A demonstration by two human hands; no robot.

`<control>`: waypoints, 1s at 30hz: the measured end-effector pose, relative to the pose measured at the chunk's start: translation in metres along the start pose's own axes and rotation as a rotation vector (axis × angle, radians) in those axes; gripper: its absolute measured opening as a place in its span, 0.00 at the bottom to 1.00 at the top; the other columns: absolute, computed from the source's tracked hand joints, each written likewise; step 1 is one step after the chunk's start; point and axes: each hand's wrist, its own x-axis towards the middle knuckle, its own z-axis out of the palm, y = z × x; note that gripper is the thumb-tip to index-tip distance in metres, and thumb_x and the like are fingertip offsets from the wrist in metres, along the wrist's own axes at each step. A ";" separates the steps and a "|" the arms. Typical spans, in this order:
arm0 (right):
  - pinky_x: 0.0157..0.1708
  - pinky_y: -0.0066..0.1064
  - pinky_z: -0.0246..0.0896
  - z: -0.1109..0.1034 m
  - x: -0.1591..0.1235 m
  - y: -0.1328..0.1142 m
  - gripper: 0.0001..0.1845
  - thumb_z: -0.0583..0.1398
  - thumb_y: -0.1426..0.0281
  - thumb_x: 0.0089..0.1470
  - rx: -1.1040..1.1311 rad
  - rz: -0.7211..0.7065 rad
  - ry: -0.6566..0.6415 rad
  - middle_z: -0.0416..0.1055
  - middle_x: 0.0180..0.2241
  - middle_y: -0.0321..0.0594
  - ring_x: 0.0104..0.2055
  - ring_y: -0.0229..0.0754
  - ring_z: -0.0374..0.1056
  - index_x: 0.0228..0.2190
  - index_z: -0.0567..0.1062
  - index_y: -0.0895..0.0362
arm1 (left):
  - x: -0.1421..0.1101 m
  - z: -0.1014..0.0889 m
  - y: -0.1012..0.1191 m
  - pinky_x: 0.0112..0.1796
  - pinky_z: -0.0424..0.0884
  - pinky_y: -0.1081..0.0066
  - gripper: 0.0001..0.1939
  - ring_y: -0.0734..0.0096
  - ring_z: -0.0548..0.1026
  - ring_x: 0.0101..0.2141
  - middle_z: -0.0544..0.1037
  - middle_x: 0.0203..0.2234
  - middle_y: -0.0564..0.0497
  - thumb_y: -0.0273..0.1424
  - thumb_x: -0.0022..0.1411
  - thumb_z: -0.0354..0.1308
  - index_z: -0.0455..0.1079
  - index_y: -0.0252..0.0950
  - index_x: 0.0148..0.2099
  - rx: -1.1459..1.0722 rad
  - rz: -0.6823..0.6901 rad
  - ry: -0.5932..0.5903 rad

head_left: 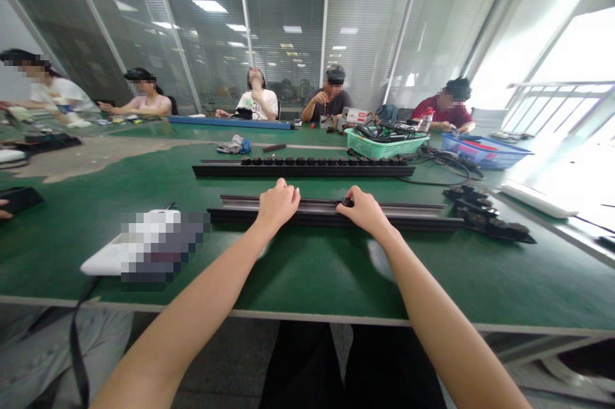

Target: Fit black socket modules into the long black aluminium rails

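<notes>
On a green table (312,281), a long dark rail (408,223) is laid left to right in front of the seated person, its pale inner channel exposed, presumably so that its whole length can be reached by both hands. A small dark part (346,202) is held at the channel, just right of the rail's middle, between the thumb and bent fingers of the right hand (364,209); the fingers are nearly closed, as would suit so small a piece. The left hand (277,205) is placed left of the middle, its fingers curled inward; the rail may be steadied by it, but whether anything is gripped cannot be told. Beyond, a far rail (302,171) is set roughly parallel, with a row of dark round parts (331,161) along it. A pile of dark parts (490,217) is placed by the near rail's right end, probably for easy reach. Both bare forearms are stretched forward from the near edge, drawn closer together toward the hands, with the right wrist bent slightly inward and the knuckles of both hands raised.
</notes>
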 end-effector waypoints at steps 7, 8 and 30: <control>0.32 0.31 0.54 -0.001 0.001 0.003 0.13 0.61 0.60 0.53 -0.038 0.016 0.007 0.73 0.32 0.42 0.34 0.46 0.68 0.37 0.67 0.53 | 0.000 0.001 0.000 0.40 0.73 0.63 0.26 0.57 0.79 0.40 0.73 0.47 0.42 0.40 0.75 0.38 0.77 0.35 0.45 0.011 0.010 0.022; 0.32 0.31 0.54 -0.001 0.002 0.004 0.13 0.61 0.60 0.53 -0.044 0.018 0.007 0.73 0.32 0.42 0.35 0.46 0.69 0.37 0.67 0.53 | 0.000 0.001 0.000 0.40 0.73 0.62 0.26 0.57 0.79 0.40 0.73 0.47 0.42 0.40 0.75 0.38 0.77 0.35 0.45 0.013 0.010 0.025; 0.32 0.32 0.55 -0.008 0.001 0.004 0.14 0.61 0.59 0.55 -0.115 0.069 -0.018 0.76 0.36 0.47 0.38 0.49 0.72 0.39 0.68 0.54 | 0.000 0.001 -0.001 0.39 0.73 0.62 0.26 0.57 0.79 0.40 0.73 0.46 0.42 0.40 0.75 0.38 0.77 0.35 0.45 0.012 0.006 0.020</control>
